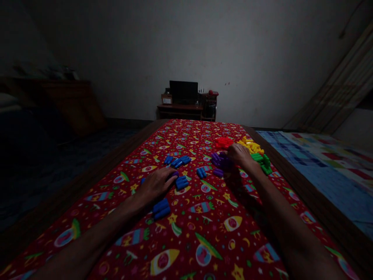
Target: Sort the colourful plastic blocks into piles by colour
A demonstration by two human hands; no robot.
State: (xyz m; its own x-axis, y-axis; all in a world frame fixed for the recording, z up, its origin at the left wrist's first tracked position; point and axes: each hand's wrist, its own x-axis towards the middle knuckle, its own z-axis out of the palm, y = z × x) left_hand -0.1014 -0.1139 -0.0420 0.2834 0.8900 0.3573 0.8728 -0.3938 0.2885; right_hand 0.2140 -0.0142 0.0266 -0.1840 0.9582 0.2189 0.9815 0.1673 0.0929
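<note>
My left hand (155,182) rests low over the cloth, its thumb and fingers closed on a purple plastic toy block (174,174). Around that hand lie several blue blocks of the same ribbed kind: a blue block (182,182) just right of the fingertips, a larger blue piece (161,209) nearer me, and a blue group (177,161) beyond. My right hand (239,154) reaches to the pile of purple blocks (220,159), fingers bent together and pointing down; what they hold is hidden. One loose purple block (218,172) and one blue block (201,173) sit in between.
Behind and beside my right hand are piles of red pieces (223,142), yellow pieces (251,146) and green pieces (262,162). A red patterned cloth (201,229) covers the long table. Farther off stands a desk with a monitor (183,91); bedding (314,163) lies at right.
</note>
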